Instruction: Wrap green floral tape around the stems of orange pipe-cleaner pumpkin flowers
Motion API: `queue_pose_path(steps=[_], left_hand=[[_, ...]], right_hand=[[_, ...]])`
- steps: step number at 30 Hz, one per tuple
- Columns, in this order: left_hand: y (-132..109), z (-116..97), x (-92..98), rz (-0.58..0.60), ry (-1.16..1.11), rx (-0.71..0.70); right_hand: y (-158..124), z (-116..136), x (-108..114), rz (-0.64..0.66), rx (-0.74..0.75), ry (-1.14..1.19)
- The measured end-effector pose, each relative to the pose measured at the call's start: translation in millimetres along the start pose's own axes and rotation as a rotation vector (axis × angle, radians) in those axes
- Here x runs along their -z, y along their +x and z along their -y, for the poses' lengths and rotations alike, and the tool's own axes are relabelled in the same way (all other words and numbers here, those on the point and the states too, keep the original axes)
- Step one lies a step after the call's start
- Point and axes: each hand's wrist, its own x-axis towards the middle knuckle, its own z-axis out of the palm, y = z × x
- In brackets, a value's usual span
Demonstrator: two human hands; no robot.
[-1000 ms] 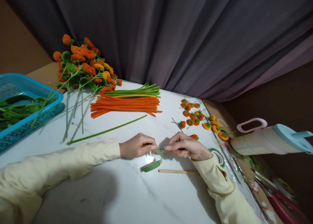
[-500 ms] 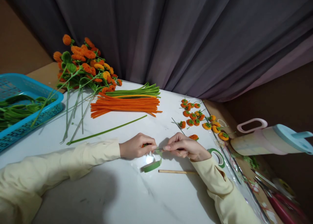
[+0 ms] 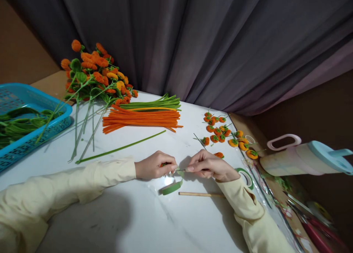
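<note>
In the head view my left hand (image 3: 156, 165) is closed around a small orange flower head (image 3: 163, 164), mostly hidden by the fingers. A thin dark wire stem (image 3: 181, 170) runs from its fingertips to my right hand (image 3: 209, 165), which pinches the other end. A strip of green floral tape meets the stem by my left fingertips and leads down to its roll (image 3: 172, 188), standing on the table just below the hands. Below my right wrist lies a thin wooden stick (image 3: 195, 194), partly under the sleeve.
Orange pipe cleaners (image 3: 143, 118) and green ones (image 3: 154, 103) lie behind my hands. Finished flowers (image 3: 96, 69) pile up at back left, beside a blue basket (image 3: 64, 115). Small flower heads (image 3: 217, 129), another tape roll (image 3: 249, 179), a tumbler (image 3: 295, 159) and pliers (image 3: 317, 234) are on the right.
My right hand has shifted slightly right, away from my left, and more of the wire stem shows between them. My left hand stays nearly still.
</note>
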Motion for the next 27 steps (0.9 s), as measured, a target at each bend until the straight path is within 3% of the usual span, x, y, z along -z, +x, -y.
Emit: queue_pose_path(steps=[11,17,27], left_hand=[[-0.2,1.1,-1.2,-0.021,0.09,-0.076],[-0.7,1.5,-0.9,-0.025,0.103,-0.086],[-2.2,2.7,1.5,0.003,0.073,-0.066]], right_hand=[[1.7,-1.9,4.6,0.024,0.003,-0.013],[-4.9,1.5,12.1,-0.011,-0.002,-0.09],[-12.2,6.1,25.9,0.041,0.031,-0.19]])
